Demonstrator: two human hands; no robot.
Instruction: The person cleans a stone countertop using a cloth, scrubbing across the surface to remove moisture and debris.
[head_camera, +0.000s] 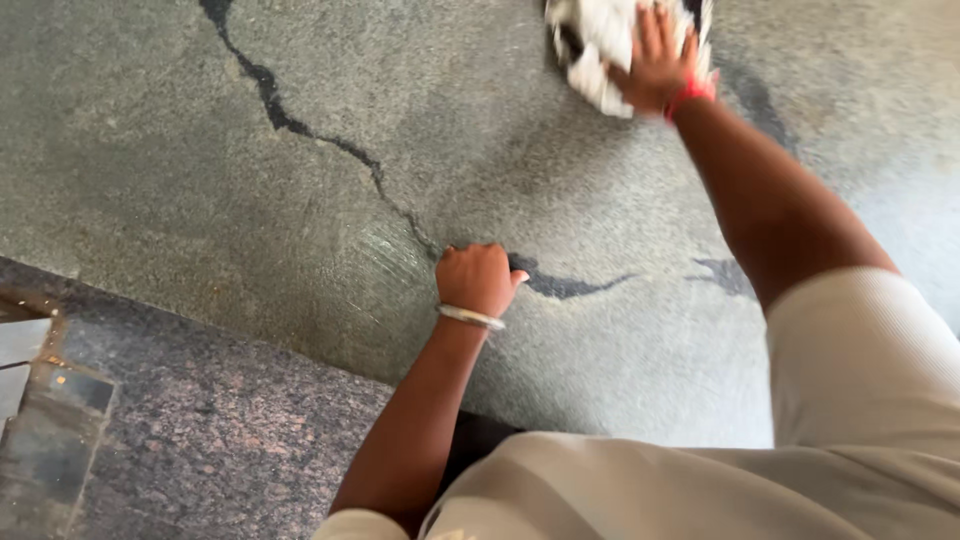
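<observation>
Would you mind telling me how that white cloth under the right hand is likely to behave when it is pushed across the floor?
The white cloth lies crumpled in folds, so it is probably floppy and light. Under the flat right hand it should slide and bunch rather than roll. The stone floor looks smooth, so likely little drag.

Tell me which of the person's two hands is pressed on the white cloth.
The right hand, with a red band at the wrist, lies flat on the crumpled white cloth. The left hand, wearing a silver bangle, is a closed fist resting on the grey speckled stone floor.

cracked grey floor (250, 200), speckled granite step (220, 430)
</observation>
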